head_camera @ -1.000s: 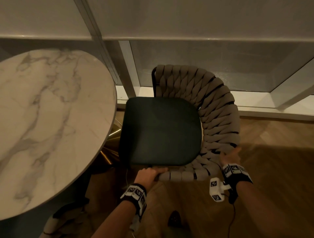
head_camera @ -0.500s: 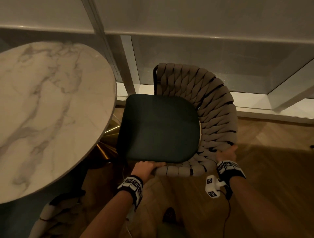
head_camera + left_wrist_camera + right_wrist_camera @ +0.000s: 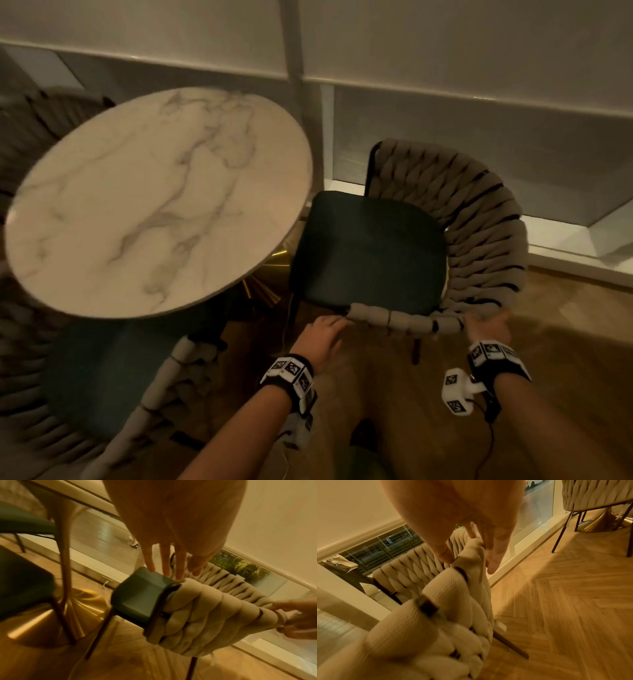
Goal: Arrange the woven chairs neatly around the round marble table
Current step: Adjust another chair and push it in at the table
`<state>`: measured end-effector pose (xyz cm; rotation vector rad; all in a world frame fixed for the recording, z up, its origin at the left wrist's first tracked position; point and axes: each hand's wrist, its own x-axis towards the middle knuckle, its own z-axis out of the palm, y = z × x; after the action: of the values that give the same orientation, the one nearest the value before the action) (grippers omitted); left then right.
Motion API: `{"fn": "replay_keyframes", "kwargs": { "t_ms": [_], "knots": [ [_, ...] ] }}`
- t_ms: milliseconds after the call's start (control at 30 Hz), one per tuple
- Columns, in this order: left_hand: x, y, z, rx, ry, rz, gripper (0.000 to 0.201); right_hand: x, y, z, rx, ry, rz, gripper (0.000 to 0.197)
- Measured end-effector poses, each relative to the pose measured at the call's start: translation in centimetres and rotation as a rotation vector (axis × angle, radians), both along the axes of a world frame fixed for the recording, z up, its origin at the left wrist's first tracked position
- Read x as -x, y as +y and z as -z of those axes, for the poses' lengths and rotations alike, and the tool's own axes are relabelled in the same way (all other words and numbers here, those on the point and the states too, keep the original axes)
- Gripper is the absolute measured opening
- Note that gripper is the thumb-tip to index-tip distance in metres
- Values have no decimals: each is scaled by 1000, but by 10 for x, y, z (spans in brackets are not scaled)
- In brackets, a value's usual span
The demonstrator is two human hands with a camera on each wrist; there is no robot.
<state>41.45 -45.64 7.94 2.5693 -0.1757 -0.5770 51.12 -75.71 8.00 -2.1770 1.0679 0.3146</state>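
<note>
The round marble table (image 3: 154,205) stands left of centre on a gold base (image 3: 34,622). A woven chair (image 3: 479,222) with a dark green seat (image 3: 370,250) faces it from the right, its seat front at the table edge. My left hand (image 3: 322,334) is at the near end of the woven rim. Its straight fingers (image 3: 179,573) touch the seat corner (image 3: 139,596). My right hand (image 3: 486,323) is at the rim's near right bend. The thumb (image 3: 445,555) touches the woven rim (image 3: 453,588) inside and straight fingers (image 3: 493,561) lie along its outside.
A second woven chair (image 3: 164,387) is tucked under the table's near side. A third one (image 3: 51,113) shows blurred at the far left. A low window sill (image 3: 565,246) runs behind the chair. Bare herringbone wood floor (image 3: 565,601) lies to the right.
My left hand has let go of the rim end and its fingers are now straight. The right hand's grip has loosened. The view has swung left, bringing the whole table into sight.
</note>
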Motion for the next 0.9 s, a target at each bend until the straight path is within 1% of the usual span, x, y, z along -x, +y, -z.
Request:
{"fn": "replay_keyframes", "kwargs": {
  "t_ms": [100,233,300,400,466,533,600,666,733,833,900],
  "knots": [
    [57,63,-17,45,-99,-128,41,30,37,-1,40,4,-65,73],
    [151,170,-31,32,-188,-309,34,83,109,-7,70,-15,-144,85],
    [203,229,-33,2,-206,-396,31,115,155,-11,41,-46,-183,82],
    [282,315,-35,-51,-212,-471,32,166,229,-14,7,-37,-227,76],
    [333,369,-36,-59,-220,-543,29,198,277,-12,-30,-53,-240,74],
    [381,421,-38,-67,-210,-627,30,226,327,-9,-76,-59,-302,71],
    [423,467,-39,-97,-177,-683,28,253,373,-5,-105,-23,-358,69],
    [452,509,-41,-139,-145,-740,24,276,417,-1,-145,8,-414,68],
    [468,544,-40,-143,-138,-797,26,293,457,5,-183,19,-471,67],
    [473,588,-33,-106,-132,-875,29,312,508,14,-212,49,-531,64],
    [463,615,-28,-74,-128,-932,27,321,535,20,-217,63,-554,66]
  ]
}}
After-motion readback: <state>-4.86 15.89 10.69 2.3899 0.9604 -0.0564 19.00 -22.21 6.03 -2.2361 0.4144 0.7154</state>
